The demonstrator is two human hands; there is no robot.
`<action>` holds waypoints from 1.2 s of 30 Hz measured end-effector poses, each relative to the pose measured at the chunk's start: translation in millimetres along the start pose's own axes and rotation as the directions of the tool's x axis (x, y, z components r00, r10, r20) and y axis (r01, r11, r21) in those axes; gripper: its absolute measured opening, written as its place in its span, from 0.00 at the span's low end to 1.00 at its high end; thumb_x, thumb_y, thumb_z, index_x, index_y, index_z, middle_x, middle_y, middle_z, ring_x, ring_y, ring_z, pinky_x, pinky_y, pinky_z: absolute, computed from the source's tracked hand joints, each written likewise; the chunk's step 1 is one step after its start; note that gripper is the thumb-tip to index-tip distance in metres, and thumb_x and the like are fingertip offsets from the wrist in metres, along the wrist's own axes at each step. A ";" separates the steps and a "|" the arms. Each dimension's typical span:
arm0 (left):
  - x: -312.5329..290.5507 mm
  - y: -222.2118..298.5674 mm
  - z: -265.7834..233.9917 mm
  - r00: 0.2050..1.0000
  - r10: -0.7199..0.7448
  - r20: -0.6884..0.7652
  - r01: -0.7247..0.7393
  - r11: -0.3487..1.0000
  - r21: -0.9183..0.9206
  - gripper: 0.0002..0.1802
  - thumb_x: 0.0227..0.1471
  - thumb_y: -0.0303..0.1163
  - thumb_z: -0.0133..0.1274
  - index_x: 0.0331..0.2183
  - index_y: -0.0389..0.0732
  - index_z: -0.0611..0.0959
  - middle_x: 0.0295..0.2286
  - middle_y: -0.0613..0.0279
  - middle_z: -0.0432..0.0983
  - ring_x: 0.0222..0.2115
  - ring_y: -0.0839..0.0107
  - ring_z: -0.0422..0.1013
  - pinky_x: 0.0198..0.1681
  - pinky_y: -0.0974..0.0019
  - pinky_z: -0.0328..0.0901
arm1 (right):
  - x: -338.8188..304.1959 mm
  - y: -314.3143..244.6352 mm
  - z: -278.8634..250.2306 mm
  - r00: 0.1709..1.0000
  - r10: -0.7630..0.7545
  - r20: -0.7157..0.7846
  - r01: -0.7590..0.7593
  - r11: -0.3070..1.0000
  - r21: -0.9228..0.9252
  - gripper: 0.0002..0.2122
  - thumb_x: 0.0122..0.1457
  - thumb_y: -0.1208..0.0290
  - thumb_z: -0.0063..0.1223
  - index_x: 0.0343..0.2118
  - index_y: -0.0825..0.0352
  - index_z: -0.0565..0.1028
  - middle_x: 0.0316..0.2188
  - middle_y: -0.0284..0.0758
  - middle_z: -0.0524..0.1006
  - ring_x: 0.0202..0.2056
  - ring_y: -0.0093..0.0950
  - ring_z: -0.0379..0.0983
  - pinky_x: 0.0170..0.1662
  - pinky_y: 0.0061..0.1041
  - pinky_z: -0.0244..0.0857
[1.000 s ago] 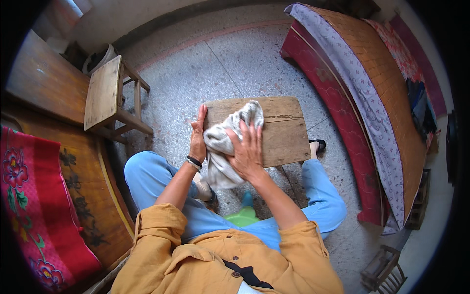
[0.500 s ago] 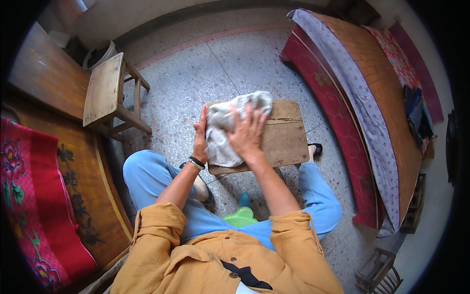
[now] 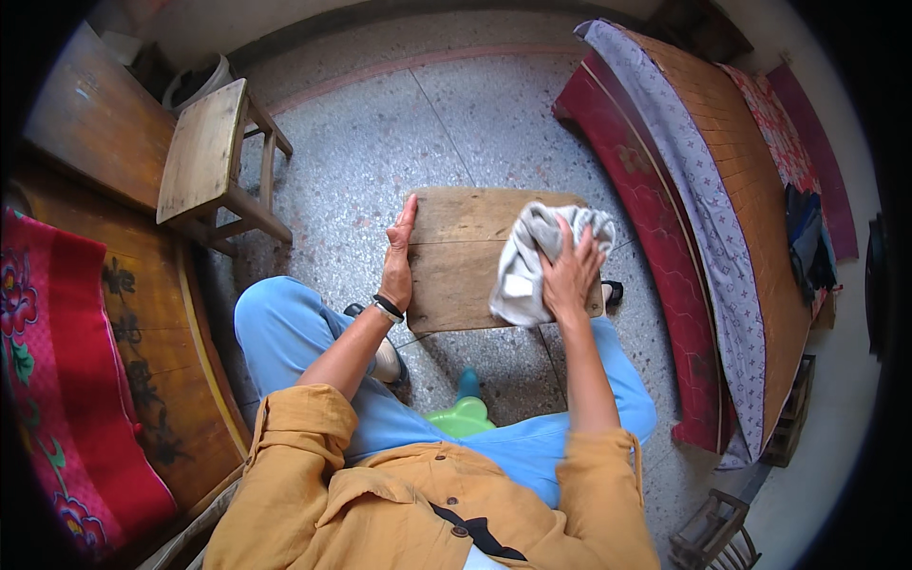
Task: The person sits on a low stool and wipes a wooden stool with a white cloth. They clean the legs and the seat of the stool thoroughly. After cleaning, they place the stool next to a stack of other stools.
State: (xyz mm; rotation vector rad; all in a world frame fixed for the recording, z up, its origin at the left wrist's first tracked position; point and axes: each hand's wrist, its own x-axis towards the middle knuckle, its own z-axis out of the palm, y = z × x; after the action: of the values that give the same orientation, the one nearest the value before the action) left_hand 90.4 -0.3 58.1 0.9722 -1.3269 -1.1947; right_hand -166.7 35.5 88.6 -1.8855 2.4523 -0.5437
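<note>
A wooden stool with a flat worn top stands between my knees. My left hand, a dark band and a bracelet at its wrist, rests against the stool's left edge with its fingers stretched out. On the right part of the top lies a crumpled grey-white cloth, slightly blurred. My right hand presses on this cloth, its fingers spread and bent into the folds. The cloth reaches past the top's right edge and covers its far right corner.
A second wooden stool stands at the left, near a pale bucket. A wooden cabinet with a red floral cloth lines the left side. A bed fills the right. Something green shows below me.
My right hand has carried the cloth from the left side of the stool top across to its right edge. My left hand stays at the left edge.
</note>
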 end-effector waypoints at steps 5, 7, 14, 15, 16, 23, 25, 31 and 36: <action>-0.4 0.8 5.7 0.951 -0.181 -0.251 0.024 0.852 -0.523 0.45 0.56 0.67 0.20 0.64 0.47 0.47 0.62 0.54 0.47 0.64 0.58 0.40 0.65 0.59 0.35 | 21.2 -109.4 29.9 0.960 -0.258 0.111 0.254 0.966 0.046 0.34 0.53 0.50 0.54 0.63 0.48 0.54 0.64 0.50 0.44 0.65 0.48 0.37 0.66 0.49 0.27; -0.5 -2.6 -13.2 0.944 -0.267 -0.194 0.085 0.765 -0.638 0.44 0.55 0.67 0.22 0.64 0.49 0.45 0.61 0.49 0.48 0.62 0.54 0.45 0.64 0.56 0.43 | -4.1 -141.1 35.2 0.889 -0.455 0.051 0.443 0.883 0.155 0.30 0.52 0.55 0.55 0.60 0.45 0.60 0.62 0.49 0.50 0.65 0.51 0.40 0.66 0.52 0.28; 7.1 4.2 -22.0 0.946 -0.322 0.033 0.306 0.857 -0.415 0.40 0.59 0.62 0.26 0.64 0.46 0.48 0.63 0.54 0.43 0.65 0.62 0.38 0.65 0.58 0.36 | -63.8 -70.9 7.0 0.902 -0.427 0.057 0.407 0.888 0.212 0.31 0.47 0.60 0.60 0.57 0.47 0.64 0.59 0.45 0.56 0.63 0.48 0.45 0.65 0.52 0.32; 3.8 -4.6 -15.0 0.971 -0.240 -0.015 0.237 0.964 -0.122 0.39 0.60 0.60 0.27 0.64 0.45 0.50 0.63 0.55 0.43 0.65 0.62 0.38 0.65 0.60 0.35 | -65.2 -50.0 -2.0 0.924 -0.378 0.061 0.362 0.914 0.183 0.32 0.47 0.59 0.61 0.57 0.48 0.63 0.59 0.45 0.56 0.63 0.48 0.46 0.65 0.52 0.33; -0.3 -11.5 -9.8 0.989 -0.143 -0.037 0.147 0.971 0.189 0.38 0.61 0.58 0.28 0.63 0.44 0.52 0.64 0.55 0.42 0.65 0.61 0.37 0.65 0.61 0.34 | -66.0 -23.9 0.6 0.946 -0.324 0.027 0.319 0.941 0.110 0.33 0.46 0.57 0.62 0.57 0.48 0.63 0.59 0.48 0.56 0.62 0.47 0.47 0.65 0.52 0.33; -1.0 -19.5 1.1 0.991 -0.106 -0.078 0.109 0.993 0.041 0.37 0.61 0.58 0.26 0.63 0.45 0.50 0.63 0.51 0.40 0.64 0.58 0.38 0.65 0.59 0.36 | -1.8 -13.7 -0.5 0.995 0.092 0.045 -0.091 0.995 -0.027 0.33 0.53 0.56 0.56 0.61 0.46 0.55 0.62 0.50 0.50 0.62 0.50 0.46 0.64 0.52 0.33; 1.6 -16.3 2.3 0.987 -0.146 -0.071 0.130 0.973 -0.192 0.39 0.60 0.59 0.24 0.63 0.44 0.47 0.64 0.53 0.39 0.64 0.60 0.39 0.65 0.60 0.37 | 7.3 -52.8 19.0 0.997 -0.074 0.019 0.073 0.997 0.031 0.34 0.51 0.57 0.58 0.61 0.47 0.55 0.62 0.51 0.48 0.63 0.51 0.43 0.65 0.52 0.29; 4.7 -13.4 -10.8 0.966 -0.257 -0.004 0.207 0.787 -0.581 0.42 0.59 0.61 0.23 0.64 0.43 0.42 0.64 0.54 0.38 0.63 0.63 0.42 0.65 0.63 0.41 | -46.6 -115.0 20.5 0.873 -0.485 0.042 0.453 0.841 0.294 0.32 0.46 0.62 0.58 0.58 0.47 0.63 0.61 0.47 0.53 0.63 0.51 0.43 0.65 0.52 0.31; -0.5 -16.1 -3.7 0.988 -0.141 -0.057 0.141 0.990 -0.007 0.39 0.61 0.58 0.27 0.64 0.42 0.46 0.63 0.54 0.42 0.63 0.64 0.43 0.64 0.65 0.42 | -60.2 -31.0 0.5 0.942 -0.334 0.023 0.329 0.936 0.123 0.34 0.46 0.52 0.60 0.58 0.51 0.63 0.60 0.47 0.54 0.62 0.48 0.47 0.65 0.52 0.34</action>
State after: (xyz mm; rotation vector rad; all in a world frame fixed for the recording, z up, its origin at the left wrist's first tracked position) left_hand 92.9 -3.1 42.0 1.1050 -1.2273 -1.2657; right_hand -120.7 85.1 84.1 -2.2470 2.0320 -0.6290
